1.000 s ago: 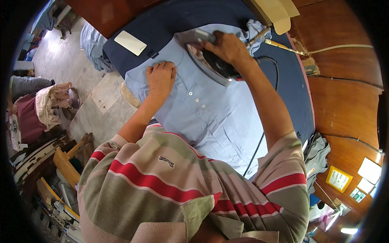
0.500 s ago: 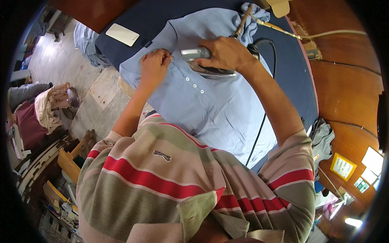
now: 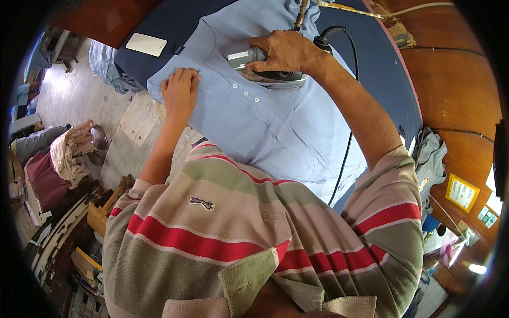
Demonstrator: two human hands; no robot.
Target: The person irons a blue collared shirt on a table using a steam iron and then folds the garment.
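A light blue shirt (image 3: 228, 127) with several small white buttons lies spread over a dark blue padded board (image 3: 207, 11). My right hand (image 3: 289, 50) is closed round the handle of a steam iron (image 3: 265, 76), whose soleplate rests on the shirt to the right of the button row. From the iron's back rise a brown-wrapped hose (image 3: 301, 16) and a black cord (image 3: 354, 50). My left hand (image 3: 181, 93) lies palm down on the shirt's left part, its fingers slightly bent and resting on the fabric, with nothing visibly gripped.
A white card (image 3: 147, 44) lies on the board at the far left. Bluish cloth (image 3: 108, 66) hangs by the board's left edge. The cord runs down over the shirt's right side. Wooden panelling (image 3: 448, 79) stands at the right. On the left are heaped garments (image 3: 69, 153).
My left hand has let the fabric lie flatter and shifted left, away from the buttons. My right hand and the iron appear slightly farther left and up. The whole view has shifted a little.
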